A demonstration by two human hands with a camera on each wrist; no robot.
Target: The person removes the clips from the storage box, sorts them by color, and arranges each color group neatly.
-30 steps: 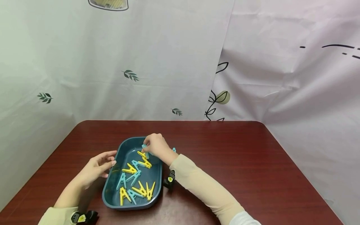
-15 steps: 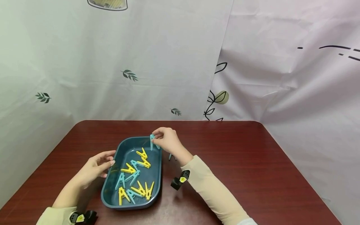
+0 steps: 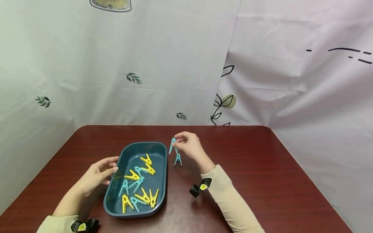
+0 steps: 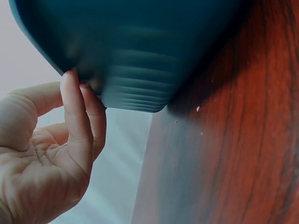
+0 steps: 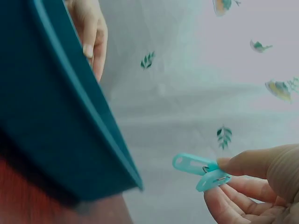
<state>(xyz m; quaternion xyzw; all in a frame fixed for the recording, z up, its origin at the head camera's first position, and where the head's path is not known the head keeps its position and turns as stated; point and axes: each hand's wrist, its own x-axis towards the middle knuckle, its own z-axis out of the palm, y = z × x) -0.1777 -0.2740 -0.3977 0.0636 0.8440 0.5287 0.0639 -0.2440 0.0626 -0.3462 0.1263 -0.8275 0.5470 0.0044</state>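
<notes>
One teal clothespin [image 3: 172,146], small plastic, pinched in the right hand [image 3: 189,147]; relaxed left hand [image 3: 97,173] touches the tray [image 3: 163,181].

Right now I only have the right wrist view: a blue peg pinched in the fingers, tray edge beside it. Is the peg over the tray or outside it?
Observer: Outside. In the head view the right hand holds the blue peg above the table, just right of the tray.
Operator: Anything under it?
Observer: A second blue peg stands on the table right below the hand.
Operator: What's in the tray?
Observer: A loose pile of yellow and blue pegs.
Operator: Left hand?
Observer: Its fingertips touch the tray's outer wall on the left side; it holds nothing.
</notes>
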